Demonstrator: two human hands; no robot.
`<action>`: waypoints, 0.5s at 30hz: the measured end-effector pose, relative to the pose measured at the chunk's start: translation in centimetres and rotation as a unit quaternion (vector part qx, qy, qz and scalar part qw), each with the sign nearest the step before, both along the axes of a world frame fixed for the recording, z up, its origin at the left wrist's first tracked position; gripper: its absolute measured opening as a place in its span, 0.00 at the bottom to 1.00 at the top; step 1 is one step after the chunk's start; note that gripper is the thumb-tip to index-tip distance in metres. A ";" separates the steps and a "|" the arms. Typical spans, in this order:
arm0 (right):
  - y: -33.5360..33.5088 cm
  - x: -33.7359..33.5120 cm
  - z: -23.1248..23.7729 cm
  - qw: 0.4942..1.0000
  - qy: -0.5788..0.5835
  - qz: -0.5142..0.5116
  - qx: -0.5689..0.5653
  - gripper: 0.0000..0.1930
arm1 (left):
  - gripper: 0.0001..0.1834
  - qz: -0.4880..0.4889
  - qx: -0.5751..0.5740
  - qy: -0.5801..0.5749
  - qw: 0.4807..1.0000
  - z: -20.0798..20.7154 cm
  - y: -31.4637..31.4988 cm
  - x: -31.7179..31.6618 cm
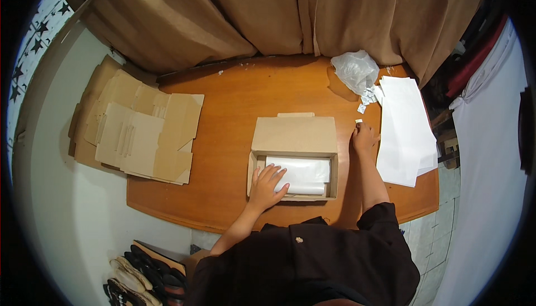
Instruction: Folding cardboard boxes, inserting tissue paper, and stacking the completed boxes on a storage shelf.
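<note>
An opened cardboard box [294, 133] stands in front of me with its lid raised at the back. Inside lies a glossy white wrapped bundle [304, 169]; whatever it wraps is hidden. My left hand [269, 187] rests on the bundle's left part, fingers spread and holding nothing. To the right of the box, my right hand [364, 137] is closed in a pinch, with a small whitish packet [358, 121] showing at its fingertips. Just beyond it, several similar small packets [367, 98] lie scattered by a clear plastic bag [356, 70].
Flattened cardboard boxes [142, 130] are stacked at the table's left end. White paper sheets [403, 130] lie along the right side of the wooden table [226, 122]. A brown curtain [268, 15] hangs behind it. Shoes [145, 275] sit at lower left.
</note>
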State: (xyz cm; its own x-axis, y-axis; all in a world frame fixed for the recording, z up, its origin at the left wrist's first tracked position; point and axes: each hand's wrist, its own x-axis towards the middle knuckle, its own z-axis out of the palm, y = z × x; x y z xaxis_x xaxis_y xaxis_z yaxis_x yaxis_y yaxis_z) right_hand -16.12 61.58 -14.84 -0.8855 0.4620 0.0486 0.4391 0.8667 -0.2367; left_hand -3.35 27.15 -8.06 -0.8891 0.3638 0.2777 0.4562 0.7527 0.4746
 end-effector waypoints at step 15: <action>-6.9 12.6 4.8 0.949 0.305 -0.046 -0.070 0.08 | 0.20 0.021 0.086 0.202 0.975 -1.3 -1.4 0.4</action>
